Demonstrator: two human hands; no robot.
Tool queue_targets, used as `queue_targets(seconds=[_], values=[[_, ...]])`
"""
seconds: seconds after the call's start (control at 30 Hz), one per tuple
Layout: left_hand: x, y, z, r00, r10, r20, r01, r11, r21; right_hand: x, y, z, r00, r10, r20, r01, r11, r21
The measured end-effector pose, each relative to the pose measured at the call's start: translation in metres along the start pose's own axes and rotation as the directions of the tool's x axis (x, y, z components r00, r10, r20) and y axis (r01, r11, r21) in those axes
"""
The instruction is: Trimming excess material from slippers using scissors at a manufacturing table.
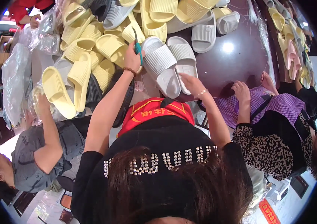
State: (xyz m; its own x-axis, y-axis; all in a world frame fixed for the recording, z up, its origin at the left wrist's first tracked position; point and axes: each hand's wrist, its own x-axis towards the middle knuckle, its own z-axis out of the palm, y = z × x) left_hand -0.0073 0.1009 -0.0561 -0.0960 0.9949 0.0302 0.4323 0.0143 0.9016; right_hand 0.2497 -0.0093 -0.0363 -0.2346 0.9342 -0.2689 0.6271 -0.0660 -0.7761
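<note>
My left hand [131, 59] is closed around the handle of teal-handled snips [138, 49], their dark tip pointing away from me. Just right of it, a pair of light grey ribbed slippers lies side by side on the table, soles down and heels toward me: a left slipper [160, 59] and a right slipper [182, 52]. My right hand [193, 85] is at the heel of the right slipper, fingers stretched out and fingertips touching its edge. No grip on the slipper shows.
Yellow slippers [78, 48] and some grey ones pile up ahead and left. Another grey slipper [204, 35] lies farther off on the dark table [233, 61]. Clear plastic bags [18, 82] hang at left. Co-workers sit on both sides, a person's hand [242, 91] near the right table edge.
</note>
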Motion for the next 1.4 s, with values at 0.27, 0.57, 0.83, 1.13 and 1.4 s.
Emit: queue_targets(seconds=[0.27, 0.57, 0.83, 1.13, 1.4], values=[[0.020, 0.018, -0.004, 0.979, -0.127, 0.158, 0.125, 0.992, 0.021, -0.021, -0.116, 0.025, 0.793, -0.401, 0.459, 0.428, 0.902, 0.048], [0.030, 0.005, 0.007, 0.969, -0.129, 0.210, 0.112, 0.990, 0.092, 0.023, -0.120, 0.071, 0.746, -0.666, 0.013, 0.666, 0.746, -0.006], [0.026, -0.006, 0.006, 0.986, 0.016, 0.168, -0.016, 1.000, -0.001, 0.047, 0.009, 0.029, 0.766, -0.309, -0.564, 0.075, 0.914, -0.400], [-0.021, 0.056, -0.013, 0.977, -0.114, 0.182, 0.188, 0.864, -0.467, 0.039, -0.022, 0.018, 0.819, 0.240, -0.522, 0.164, 0.773, 0.613], [-0.059, 0.027, -0.039, 0.963, -0.266, 0.047, 0.252, 0.821, -0.513, 0.028, -0.013, -0.110, 0.302, 0.307, -0.902, 0.386, 0.826, 0.411]])
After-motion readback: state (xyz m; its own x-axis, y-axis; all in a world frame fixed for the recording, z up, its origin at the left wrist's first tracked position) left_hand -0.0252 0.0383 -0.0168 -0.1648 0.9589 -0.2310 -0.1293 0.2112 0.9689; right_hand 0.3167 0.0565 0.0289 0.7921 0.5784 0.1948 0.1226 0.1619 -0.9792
